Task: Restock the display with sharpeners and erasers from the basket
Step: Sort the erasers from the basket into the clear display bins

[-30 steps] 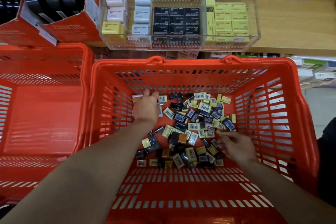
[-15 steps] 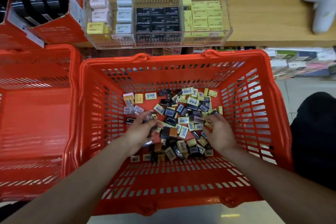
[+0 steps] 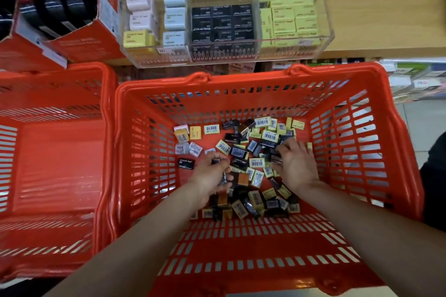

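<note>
An orange basket holds a loose pile of several small erasers and sharpeners in black, yellow, white and brown wrappers. Both hands are down inside it. My left hand curls around a few small dark pieces at the pile's left side. My right hand grips small dark pieces at the pile's right side. Beyond the basket a clear acrylic display stands on the wooden shelf, with white, black and yellow boxed erasers in separate compartments.
A second orange basket sits to the left, nothing in it. Red cartons with dark rolls stand at the upper left. The wooden shelf top runs to the right. Lower shelves with packets show at far right.
My left hand pulled back from the far left of the pile to its near left and closed on pieces. My right hand moved up to the pile's right side. The view shifted back.
</note>
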